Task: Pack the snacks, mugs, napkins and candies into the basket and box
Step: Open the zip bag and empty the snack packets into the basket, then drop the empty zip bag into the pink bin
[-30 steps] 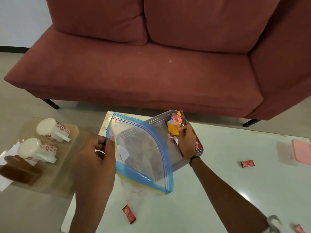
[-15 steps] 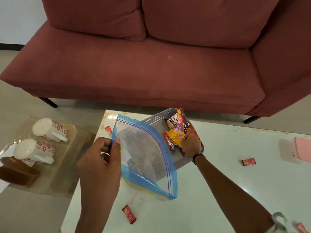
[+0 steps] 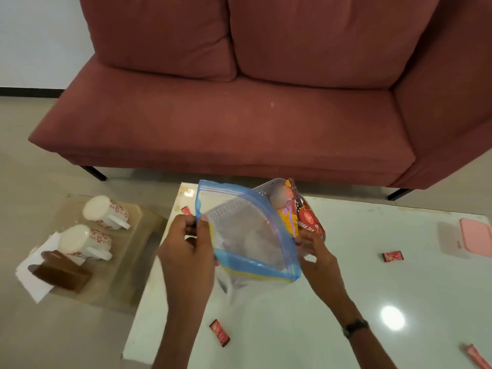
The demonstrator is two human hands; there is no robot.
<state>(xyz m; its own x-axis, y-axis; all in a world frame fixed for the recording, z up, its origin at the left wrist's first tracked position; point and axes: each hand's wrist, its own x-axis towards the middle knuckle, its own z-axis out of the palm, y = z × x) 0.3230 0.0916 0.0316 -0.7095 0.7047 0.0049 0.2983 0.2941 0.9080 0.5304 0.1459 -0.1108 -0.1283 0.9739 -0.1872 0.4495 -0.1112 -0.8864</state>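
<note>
A clear zip bag (image 3: 247, 233) with a blue and yellow seal hangs over the white table (image 3: 346, 302). My left hand (image 3: 190, 249) pinches its left edge. My right hand (image 3: 315, 251) grips its right edge, near the seal corner. Behind the bag stands a grey perforated basket (image 3: 269, 186) holding snack packets (image 3: 306, 219), red and orange. Red candies lie on the table: one candy (image 3: 220, 333) near the front, one candy (image 3: 393, 256) to the right, one candy (image 3: 186, 210) behind my left hand. Two white floral mugs (image 3: 105, 211) (image 3: 83, 241) lie on a side stool.
A pink-lidded box (image 3: 476, 237) sits at the table's right edge. A brown napkin holder (image 3: 61, 272) on white napkins (image 3: 32, 278) rests on the low beige stool (image 3: 133, 249) at the left. A red sofa (image 3: 239, 123) stands beyond the table. Another red wrapper (image 3: 476, 355) lies at the bottom right.
My right hand left the snack packets in the basket and took hold of the bag's right edge. The bag now stretches between both hands. The view shifted left.
</note>
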